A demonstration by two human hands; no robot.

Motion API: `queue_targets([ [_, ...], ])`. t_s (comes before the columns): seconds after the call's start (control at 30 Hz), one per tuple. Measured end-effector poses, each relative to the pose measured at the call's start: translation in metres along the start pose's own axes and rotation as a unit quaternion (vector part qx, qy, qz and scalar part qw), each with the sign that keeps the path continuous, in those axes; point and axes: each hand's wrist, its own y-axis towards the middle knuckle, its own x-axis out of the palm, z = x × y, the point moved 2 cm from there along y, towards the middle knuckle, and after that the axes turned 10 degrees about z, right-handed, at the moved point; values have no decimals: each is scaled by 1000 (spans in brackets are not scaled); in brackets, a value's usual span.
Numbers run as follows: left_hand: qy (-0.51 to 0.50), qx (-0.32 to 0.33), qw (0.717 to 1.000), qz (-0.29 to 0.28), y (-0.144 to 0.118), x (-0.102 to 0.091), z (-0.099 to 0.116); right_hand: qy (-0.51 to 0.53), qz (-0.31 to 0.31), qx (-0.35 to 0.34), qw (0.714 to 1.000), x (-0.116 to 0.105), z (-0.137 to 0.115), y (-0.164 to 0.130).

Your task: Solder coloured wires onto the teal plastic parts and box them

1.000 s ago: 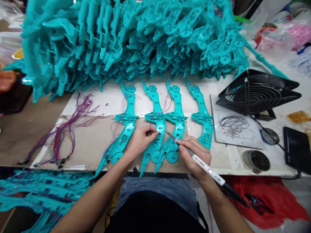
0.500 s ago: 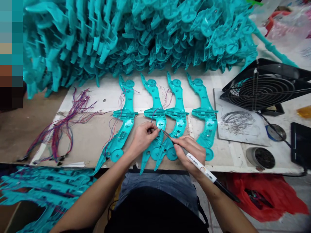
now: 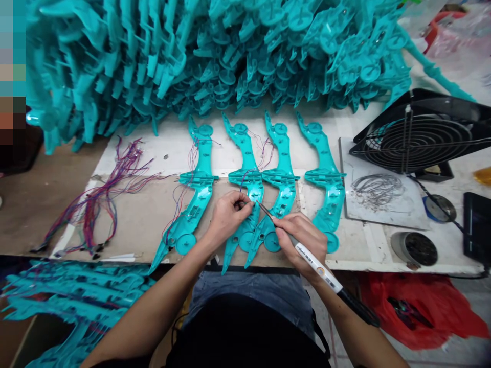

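Mid-frame, the left hand [image 3: 227, 212] pinches a wire [image 3: 242, 183] (end hidden), the right hand [image 3: 303, 236] grips a soldering iron [image 3: 315, 268]; the row's leftmost shell [image 3: 204, 162] carries wires, its rightmost shell [image 3: 322, 149] none.

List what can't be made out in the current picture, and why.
Head view throughout:
End of the wire at the left hand: hidden by that hand.
Whether the white tool touches the teal part: tip too small.
Black fan: corner cut off by right edge.
Teal pile: top cut off by upper edge.
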Motion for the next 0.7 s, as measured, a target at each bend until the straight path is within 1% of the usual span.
queue_targets([
  [0.13,-2,-1,1000,1,0,0,0,5,-7,-8,1000,0,0,-1],
  [0.3,-5,-1,1000,1,0,1,-1,-7,-2,-1,1000,-3,0,-2],
  [0.57,5,-1,1000,2,-1,1,-1,5,-5,-31,1000,2,2,-3],
  [0.7,6,2,1000,3,-1,1,0,0,-12,-28,1000,2,2,-4],
])
